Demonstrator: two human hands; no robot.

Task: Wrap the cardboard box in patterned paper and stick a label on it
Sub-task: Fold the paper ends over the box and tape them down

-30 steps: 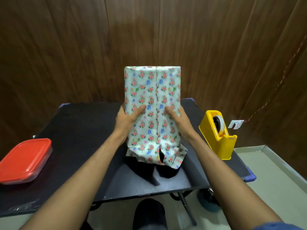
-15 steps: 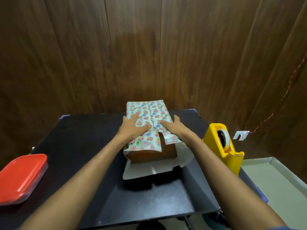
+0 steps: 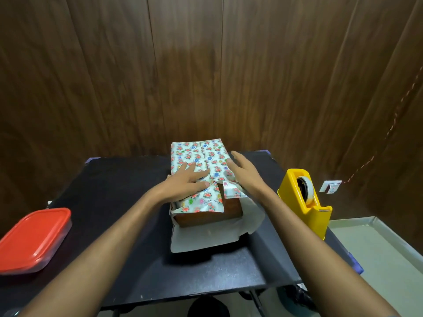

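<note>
The cardboard box (image 3: 209, 217) lies flat on the black table (image 3: 119, 202), its brown near end uncovered. Floral patterned paper (image 3: 196, 154) covers its top and sides, with a seam running down the middle. Loose white-backed paper flaps (image 3: 206, 239) spread on the table in front of the open end. My left hand (image 3: 185, 183) presses flat on the box top left of the seam, fingers spread. My right hand (image 3: 242, 171) has straight fingers along the box's right top edge, next to a lifted paper corner. No label is in sight.
A yellow tape dispenser (image 3: 306, 202) with a roll of tape stands at the table's right edge. A plastic container with a red lid (image 3: 32, 239) sits at the left front. A wood-panelled wall rises right behind the table. A grey floor tray (image 3: 377, 248) lies to the right.
The box, held upright in both hands a second ago, now lies flat on the table. My left hand stays pressed on top; my right hand has slid to the right edge.
</note>
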